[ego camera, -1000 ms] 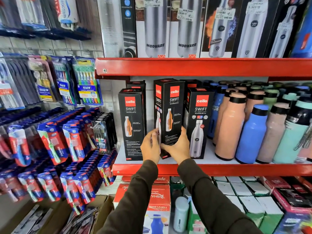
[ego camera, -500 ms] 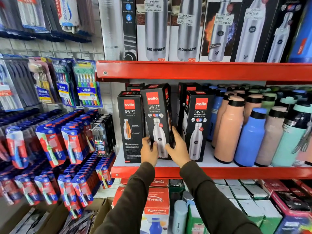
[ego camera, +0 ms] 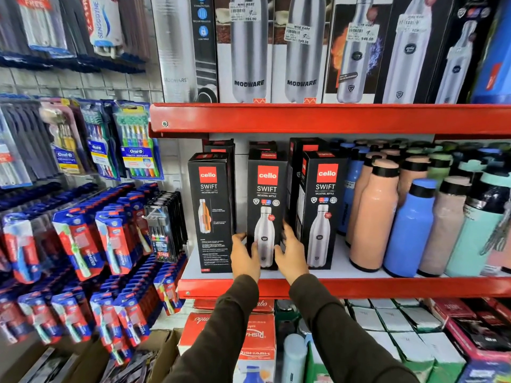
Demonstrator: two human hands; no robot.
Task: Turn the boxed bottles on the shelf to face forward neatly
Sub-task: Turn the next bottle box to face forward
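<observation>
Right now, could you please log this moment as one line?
both hands on middle Cello box | left hand | right hand | box faces forward | shelf

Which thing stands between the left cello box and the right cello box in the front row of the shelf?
In the head view, the middle cello box stands between the left cello box and the right cello box, faces forward, with the left hand and right hand holding its lower part.

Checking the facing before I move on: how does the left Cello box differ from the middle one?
The left box shows a small orange bottle with text below; the middle box shows a large steel bottle under badges. The left box stands free; the middle box is held low down by the left hand and right hand. Both are black, upright, logo forward.
</observation>
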